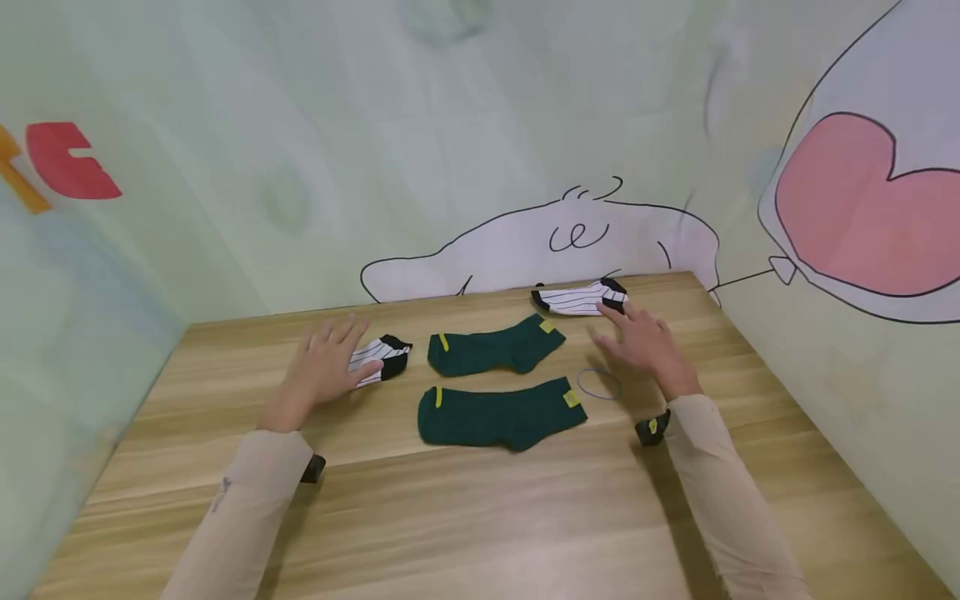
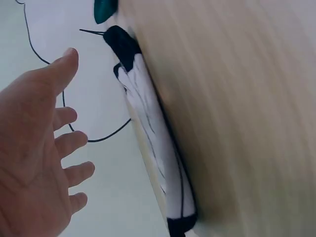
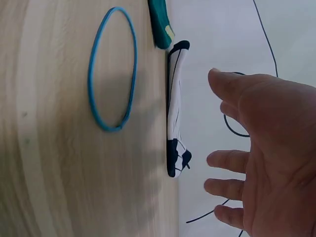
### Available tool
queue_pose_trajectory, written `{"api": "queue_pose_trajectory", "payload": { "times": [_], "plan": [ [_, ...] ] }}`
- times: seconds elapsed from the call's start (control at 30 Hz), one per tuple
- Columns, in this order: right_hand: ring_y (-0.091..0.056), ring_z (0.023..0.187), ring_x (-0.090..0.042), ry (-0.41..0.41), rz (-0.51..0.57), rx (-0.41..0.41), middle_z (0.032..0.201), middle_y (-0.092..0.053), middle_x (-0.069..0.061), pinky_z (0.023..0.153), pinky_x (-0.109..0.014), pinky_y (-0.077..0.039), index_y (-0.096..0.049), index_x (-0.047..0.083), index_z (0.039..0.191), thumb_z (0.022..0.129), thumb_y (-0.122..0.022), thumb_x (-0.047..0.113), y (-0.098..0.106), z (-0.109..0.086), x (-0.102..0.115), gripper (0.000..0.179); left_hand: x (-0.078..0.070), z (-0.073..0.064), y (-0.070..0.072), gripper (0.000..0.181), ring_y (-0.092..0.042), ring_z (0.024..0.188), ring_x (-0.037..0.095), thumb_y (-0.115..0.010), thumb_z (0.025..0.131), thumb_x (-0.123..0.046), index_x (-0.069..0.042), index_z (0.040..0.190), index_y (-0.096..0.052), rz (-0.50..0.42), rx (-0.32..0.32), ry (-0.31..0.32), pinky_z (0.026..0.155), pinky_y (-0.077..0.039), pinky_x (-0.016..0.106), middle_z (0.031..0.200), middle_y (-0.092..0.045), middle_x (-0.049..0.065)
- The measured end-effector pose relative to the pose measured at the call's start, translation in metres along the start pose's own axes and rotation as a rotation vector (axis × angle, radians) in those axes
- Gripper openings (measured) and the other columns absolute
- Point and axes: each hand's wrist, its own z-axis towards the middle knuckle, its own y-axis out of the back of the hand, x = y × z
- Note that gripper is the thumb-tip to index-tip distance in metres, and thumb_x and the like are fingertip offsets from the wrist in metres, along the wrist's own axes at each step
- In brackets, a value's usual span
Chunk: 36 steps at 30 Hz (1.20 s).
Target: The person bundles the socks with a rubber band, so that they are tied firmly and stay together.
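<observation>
Two dark green socks with yellow marks, an upper sock (image 1: 487,348) and a lower sock (image 1: 491,414), lie flat on the table between the hands. My left hand (image 1: 321,367) hovers with spread fingers over a white striped sock (image 1: 393,358) with black ends, partly hidden by the hand. In the left wrist view that striped sock (image 2: 155,128) lies apart from the palm. On the right, my right hand (image 1: 641,340), fingers extended and holding nothing, is just in front of another striped sock (image 1: 573,298) at the table's back edge. Near it lies a blue elastic loop (image 3: 94,74).
The wooden table (image 1: 480,517) meets a printed backdrop (image 1: 315,167) along its back edge. A black wrist strap (image 1: 652,428) shows at the right sleeve and another black piece (image 1: 313,469) at the left one.
</observation>
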Motion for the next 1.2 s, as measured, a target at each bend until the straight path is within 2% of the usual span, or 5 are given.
{"api": "queue_pose_trajectory", "payload": {
  "times": [0.3, 0.57, 0.7, 0.93, 1.2],
  "plan": [
    [-0.026, 0.144, -0.048, 0.068, 0.174, 0.035, 0.158, -0.028, -0.028, 0.111, -0.065, -0.025, -0.034, 0.011, 0.156, 0.104, -0.052, 0.029, 0.012, 0.021, 0.016, 0.058, -0.016, 0.02, 0.013, 0.073, -0.04, 0.136, 0.05, -0.051, 0.103, -0.044, 0.0, 0.156, -0.025, -0.07, -0.004, -0.019, 0.112, -0.018, 0.067, 0.151, -0.04, 0.028],
    [-0.046, 0.132, -0.045, 0.042, 0.355, 0.05, 0.145, -0.047, -0.028, 0.106, -0.06, -0.037, -0.038, 0.008, 0.153, 0.103, -0.055, 0.025, -0.006, 0.024, 0.025, 0.056, -0.031, 0.035, -0.014, 0.069, -0.052, 0.126, 0.047, -0.058, 0.101, -0.037, -0.001, 0.154, -0.031, -0.162, 0.001, -0.046, 0.108, -0.031, 0.062, 0.136, -0.058, 0.023],
    [-0.053, 0.125, -0.044, 0.04, 0.394, 0.041, 0.137, -0.055, -0.027, 0.103, -0.058, -0.041, -0.042, 0.006, 0.15, 0.103, -0.055, 0.026, -0.017, 0.025, 0.032, 0.053, -0.036, 0.037, -0.023, 0.066, -0.056, 0.122, 0.044, -0.06, 0.101, -0.035, -0.002, 0.152, -0.036, -0.223, -0.019, -0.049, 0.103, -0.039, 0.06, 0.132, -0.062, 0.022],
    [-0.061, 0.116, -0.037, 0.015, 0.43, 0.016, 0.125, -0.064, -0.023, 0.096, -0.052, -0.047, -0.05, 0.001, 0.143, 0.102, -0.058, 0.022, -0.035, 0.03, 0.041, 0.046, -0.047, 0.035, -0.033, 0.066, -0.058, 0.121, 0.04, -0.062, 0.1, -0.034, -0.004, 0.153, -0.036, -0.328, -0.021, -0.009, 0.103, -0.041, 0.058, 0.128, -0.063, 0.022],
    [-0.064, 0.108, -0.033, -0.07, 0.403, -0.044, 0.119, -0.068, -0.018, 0.093, -0.049, -0.049, -0.061, 0.0, 0.131, 0.1, -0.061, 0.02, -0.037, 0.036, 0.051, 0.037, -0.059, 0.042, -0.027, 0.061, -0.059, 0.12, 0.038, -0.065, 0.099, -0.032, -0.011, 0.151, -0.043, -0.32, -0.003, -0.038, 0.101, -0.042, 0.059, 0.129, -0.063, 0.02]
  ]
}}
